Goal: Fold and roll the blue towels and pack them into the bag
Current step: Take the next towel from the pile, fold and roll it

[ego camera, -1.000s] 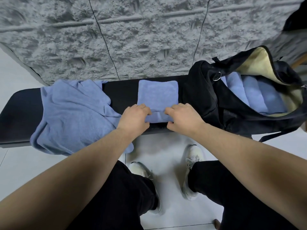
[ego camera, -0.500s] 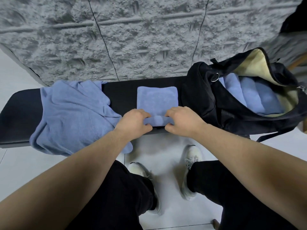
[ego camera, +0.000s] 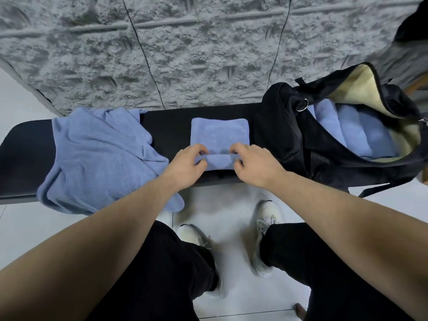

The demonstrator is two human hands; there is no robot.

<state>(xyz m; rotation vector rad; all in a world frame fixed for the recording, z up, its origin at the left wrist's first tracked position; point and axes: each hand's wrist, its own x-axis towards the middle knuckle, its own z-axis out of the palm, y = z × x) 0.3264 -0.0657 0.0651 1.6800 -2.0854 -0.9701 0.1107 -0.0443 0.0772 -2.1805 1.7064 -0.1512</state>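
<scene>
A long black padded desk [ego camera: 162,121] runs along the foot of a rough grey stone-textured wall [ego camera: 185,47], and everything here sits on it. Taking the folded blue terry towel [ego camera: 220,133] at the desk's middle as the mark: to its right, just beside it, slumps a black fabric bag with a pale yellow lining [ego camera: 289,140], its mouth gaping, with several rolled blue towels [ego camera: 347,130] already lying side by side inside. To the left of the folded towel lies a loose heap of unfolded blue towels [ego camera: 99,158], one corner drooping over the desk's front edge.

The person stands over the desk, white trainers on pale floor tiles below. The left hand [ego camera: 187,167] and the right hand [ego camera: 254,165] both grasp the near end of the folded towel, fingers curled over the top of a small starting roll and thumbs tucked under it, one hand at each end of the roll.

To my eye the folding of this towel is done and the rolling has only just begun; most of its length is still flat. The next move calls for turning the roll away toward the wall, keeping both ends even and tight so it does not cone or slacken, then lifting it right into the bag beside the others. The heap is yet to be dealt with.
</scene>
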